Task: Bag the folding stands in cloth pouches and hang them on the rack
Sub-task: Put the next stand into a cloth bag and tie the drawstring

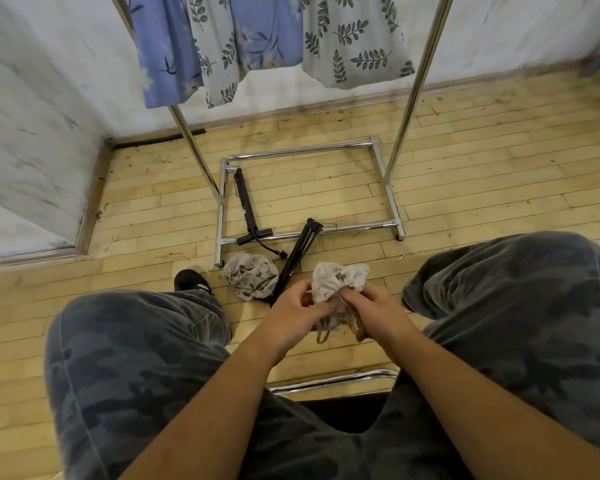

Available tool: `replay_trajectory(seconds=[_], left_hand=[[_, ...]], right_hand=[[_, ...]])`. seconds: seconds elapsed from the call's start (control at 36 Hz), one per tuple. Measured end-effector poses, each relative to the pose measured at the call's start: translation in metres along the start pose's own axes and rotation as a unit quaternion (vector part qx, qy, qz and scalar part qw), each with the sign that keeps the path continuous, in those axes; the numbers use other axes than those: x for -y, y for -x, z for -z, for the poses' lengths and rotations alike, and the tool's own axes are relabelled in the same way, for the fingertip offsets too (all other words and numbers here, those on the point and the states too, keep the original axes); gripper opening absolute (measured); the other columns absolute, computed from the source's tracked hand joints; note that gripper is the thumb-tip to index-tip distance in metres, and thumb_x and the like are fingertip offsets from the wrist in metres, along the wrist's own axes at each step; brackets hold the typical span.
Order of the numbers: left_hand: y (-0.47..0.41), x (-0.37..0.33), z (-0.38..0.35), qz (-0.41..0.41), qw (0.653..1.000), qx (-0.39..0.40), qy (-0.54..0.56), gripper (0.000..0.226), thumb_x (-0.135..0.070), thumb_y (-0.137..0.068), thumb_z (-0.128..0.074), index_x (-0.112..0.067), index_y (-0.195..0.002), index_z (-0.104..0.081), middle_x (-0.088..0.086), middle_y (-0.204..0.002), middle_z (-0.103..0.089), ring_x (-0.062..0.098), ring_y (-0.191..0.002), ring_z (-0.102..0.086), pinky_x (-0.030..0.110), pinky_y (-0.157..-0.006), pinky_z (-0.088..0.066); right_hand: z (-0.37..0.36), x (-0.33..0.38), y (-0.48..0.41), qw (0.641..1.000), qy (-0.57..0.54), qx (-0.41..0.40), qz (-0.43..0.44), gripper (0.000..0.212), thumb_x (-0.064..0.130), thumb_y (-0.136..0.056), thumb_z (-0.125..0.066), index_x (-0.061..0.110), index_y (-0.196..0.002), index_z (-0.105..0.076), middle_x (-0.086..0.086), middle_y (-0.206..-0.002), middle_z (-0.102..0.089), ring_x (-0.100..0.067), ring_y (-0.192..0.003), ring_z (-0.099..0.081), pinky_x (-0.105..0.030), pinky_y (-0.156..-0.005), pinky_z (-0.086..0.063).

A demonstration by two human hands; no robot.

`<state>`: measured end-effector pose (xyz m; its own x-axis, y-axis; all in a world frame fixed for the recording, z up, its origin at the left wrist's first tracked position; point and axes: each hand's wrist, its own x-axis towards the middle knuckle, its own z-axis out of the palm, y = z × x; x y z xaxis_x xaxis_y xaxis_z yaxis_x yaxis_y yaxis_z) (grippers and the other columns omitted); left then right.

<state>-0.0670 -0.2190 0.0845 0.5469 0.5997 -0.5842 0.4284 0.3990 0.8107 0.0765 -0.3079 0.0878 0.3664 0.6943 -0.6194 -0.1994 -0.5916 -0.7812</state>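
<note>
I hold a crumpled cream floral cloth pouch [336,280] between my knees, with its brown drawstrings dangling below. My left hand [293,311] and my right hand [373,311] both grip its gathered mouth. A second cream pouch [252,276] lies bunched on the floor to the left. One black folded stand [297,252] lies slanted beside it, partly hidden by the pouches. Another black folding stand [246,209] rests across the chrome base of the rack [383,168]. Several filled blue and leaf-print pouches [355,43] hang from the rack above.
I sit on a chair with a chrome front rail [336,381], knees spread in camouflage trousers. My black shoe [192,280] is on the wooden floor at left. White walls close the corner at left and behind the rack.
</note>
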Motion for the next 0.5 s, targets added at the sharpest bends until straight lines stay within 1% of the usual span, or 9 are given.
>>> replay_trajectory(seconds=[0.08,0.14,0.19,0.22,0.28,0.33,0.39,0.44,0.5], left_hand=[[0.000,-0.006,0.002,-0.002,0.997,-0.074,-0.006,0.033,-0.041,-0.095,-0.070,-0.031,-0.126,-0.063,-0.008,-0.108,-0.073,0.010,-0.094,-0.071,0.022,-0.072,-0.057],[-0.003,-0.005,0.006,-0.001,0.995,-0.098,-0.015,0.031,-0.045,-0.098,-0.065,-0.032,-0.127,-0.063,-0.006,-0.110,-0.070,0.014,-0.091,-0.067,0.027,-0.073,-0.056],[-0.006,-0.002,0.009,-0.010,0.993,-0.109,-0.033,0.026,-0.044,-0.101,-0.060,-0.032,-0.123,-0.066,0.003,-0.107,-0.073,0.019,-0.082,-0.065,0.031,-0.068,-0.055],[-0.008,0.000,0.010,-0.014,0.993,-0.116,-0.031,0.021,-0.043,-0.101,-0.058,-0.032,-0.116,-0.069,0.008,-0.104,-0.074,0.021,-0.079,-0.063,0.034,-0.067,-0.053],[-0.008,0.001,0.012,-0.023,0.990,-0.137,-0.020,0.019,-0.042,-0.102,-0.056,-0.031,-0.101,-0.072,0.012,-0.091,-0.072,0.021,-0.074,-0.059,0.036,-0.064,-0.049],[-0.007,0.001,0.014,-0.026,0.987,-0.158,-0.032,0.023,-0.041,-0.103,-0.055,-0.027,-0.097,-0.072,0.005,-0.075,-0.062,0.014,-0.065,-0.054,0.030,-0.059,-0.044],[-0.007,0.003,0.018,-0.029,0.984,-0.167,-0.062,0.023,-0.042,-0.103,-0.055,-0.027,-0.097,-0.071,-0.004,-0.066,-0.056,0.009,-0.057,-0.049,0.025,-0.055,-0.041],[-0.007,0.004,0.020,-0.039,0.980,-0.169,-0.098,0.020,-0.041,-0.102,-0.057,-0.026,-0.099,-0.071,-0.009,-0.069,-0.059,0.009,-0.060,-0.051,0.026,-0.056,-0.041],[-0.008,0.004,0.019,-0.040,0.977,-0.178,-0.107,0.010,-0.037,-0.101,-0.061,-0.030,-0.106,-0.066,-0.008,-0.087,-0.067,0.010,-0.072,-0.061,0.025,-0.060,-0.047]], right_hand=[[0.003,0.004,0.001,0.999,0.010,-0.050,-0.001,0.023,0.041,-0.103,-0.055,0.029,-0.096,-0.072,0.002,-0.073,-0.062,-0.017,-0.063,-0.053,-0.030,-0.052,-0.045],[0.007,0.002,-0.001,0.995,0.036,-0.091,-0.005,0.024,0.041,-0.104,-0.052,0.029,-0.096,-0.071,0.000,-0.079,-0.064,-0.018,-0.065,-0.053,-0.032,-0.057,-0.047],[0.011,0.001,-0.002,0.992,0.039,-0.122,-0.006,0.022,0.035,-0.105,-0.052,0.036,-0.088,-0.066,-0.004,-0.084,-0.065,-0.020,-0.068,-0.052,-0.036,-0.062,-0.047],[0.012,0.001,-0.002,0.990,0.037,-0.132,-0.010,0.024,0.032,-0.104,-0.052,0.035,-0.085,-0.065,-0.005,-0.080,-0.062,-0.021,-0.068,-0.051,-0.037,-0.064,-0.046],[0.016,0.003,-0.004,0.987,0.013,-0.157,-0.024,0.022,0.029,-0.103,-0.051,0.026,-0.089,-0.068,-0.005,-0.074,-0.055,-0.022,-0.070,-0.049,-0.036,-0.064,-0.045],[0.020,0.006,-0.007,0.982,-0.035,-0.180,-0.043,0.021,0.031,-0.103,-0.052,0.019,-0.097,-0.068,-0.003,-0.078,-0.053,-0.021,-0.071,-0.050,-0.037,-0.066,-0.049],[0.023,0.007,-0.010,0.977,-0.095,-0.184,-0.056,0.020,0.033,-0.103,-0.056,0.017,-0.099,-0.068,-0.003,-0.082,-0.055,-0.018,-0.068,-0.051,-0.041,-0.074,-0.054],[0.024,0.005,-0.013,0.974,-0.139,-0.171,-0.059,0.019,0.030,-0.102,-0.058,0.013,-0.100,-0.067,-0.004,-0.074,-0.051,-0.015,-0.058,-0.048,-0.039,-0.070,-0.053],[0.024,0.005,-0.012,0.972,-0.167,-0.157,-0.052,0.020,0.028,-0.103,-0.058,0.011,-0.101,-0.067,-0.003,-0.065,-0.046,-0.013,-0.050,-0.044,-0.036,-0.063,-0.049]])
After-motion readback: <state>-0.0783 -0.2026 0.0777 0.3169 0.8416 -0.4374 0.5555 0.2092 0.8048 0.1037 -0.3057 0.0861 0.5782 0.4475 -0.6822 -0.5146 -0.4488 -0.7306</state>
